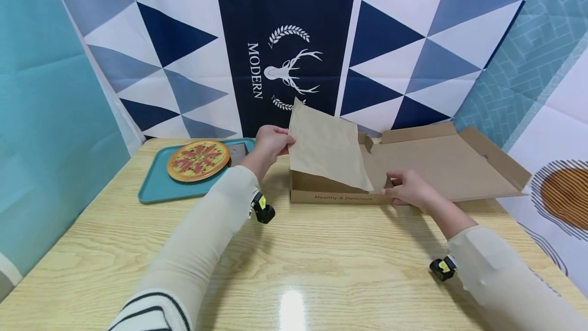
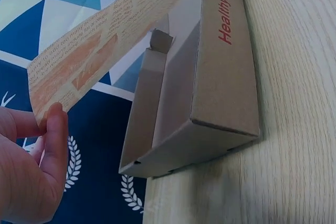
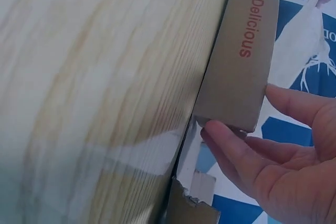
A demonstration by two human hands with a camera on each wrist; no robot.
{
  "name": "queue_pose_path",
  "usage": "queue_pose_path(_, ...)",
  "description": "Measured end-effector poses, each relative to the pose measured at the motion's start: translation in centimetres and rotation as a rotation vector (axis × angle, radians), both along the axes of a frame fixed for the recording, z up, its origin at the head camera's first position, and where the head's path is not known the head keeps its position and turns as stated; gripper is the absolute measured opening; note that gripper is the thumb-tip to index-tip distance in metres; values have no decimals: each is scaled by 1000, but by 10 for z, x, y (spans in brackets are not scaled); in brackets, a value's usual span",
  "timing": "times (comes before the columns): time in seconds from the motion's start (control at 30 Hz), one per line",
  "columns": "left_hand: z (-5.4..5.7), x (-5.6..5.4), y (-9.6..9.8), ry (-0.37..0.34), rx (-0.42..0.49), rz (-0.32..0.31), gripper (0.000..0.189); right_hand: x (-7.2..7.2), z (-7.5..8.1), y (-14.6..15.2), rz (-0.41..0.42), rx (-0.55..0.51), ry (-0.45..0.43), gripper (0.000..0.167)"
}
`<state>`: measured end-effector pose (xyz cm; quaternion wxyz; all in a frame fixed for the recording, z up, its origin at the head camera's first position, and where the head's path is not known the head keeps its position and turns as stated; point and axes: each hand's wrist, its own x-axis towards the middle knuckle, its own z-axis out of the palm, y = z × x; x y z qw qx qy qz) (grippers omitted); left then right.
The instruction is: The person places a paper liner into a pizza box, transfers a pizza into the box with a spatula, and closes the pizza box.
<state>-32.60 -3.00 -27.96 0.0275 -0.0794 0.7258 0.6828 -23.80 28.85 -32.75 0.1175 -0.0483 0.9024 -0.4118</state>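
A sheet of brown wrapping paper (image 1: 326,144) hangs tilted over the open cardboard pizza box (image 1: 340,198). My left hand (image 1: 273,142) pinches its left edge between thumb and fingers. The left wrist view shows newspaper-like print on the paper (image 2: 100,45), raised above the box (image 2: 226,77). At the box's front right corner, my right hand (image 1: 409,188) grips the wall, with the thumb at the upper edge. In the right wrist view, the right hand's (image 3: 283,156) fingertips touch the end of the front wall (image 3: 236,87). The paper hides part of the box's inside.
The box's lid (image 1: 432,162) lies folded back to the right, flaps raised. On the left, a teal tray (image 1: 151,183) bears a pizza (image 1: 198,161) and a grey flat object (image 1: 237,152), partly hidden by the left arm. A patterned cloth (image 1: 184,40) hangs behind the wooden table (image 1: 321,249).
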Motion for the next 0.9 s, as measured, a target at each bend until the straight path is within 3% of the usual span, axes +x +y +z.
queue_pose_path(0.5,-3,-19,22,1,-138,25,15,-4,1,2,-24,-37,-26,74)
queue_pose_path(0.9,-11,-18,40,-63,-275,-9,13,-1,1,2,6,0,-3,72)
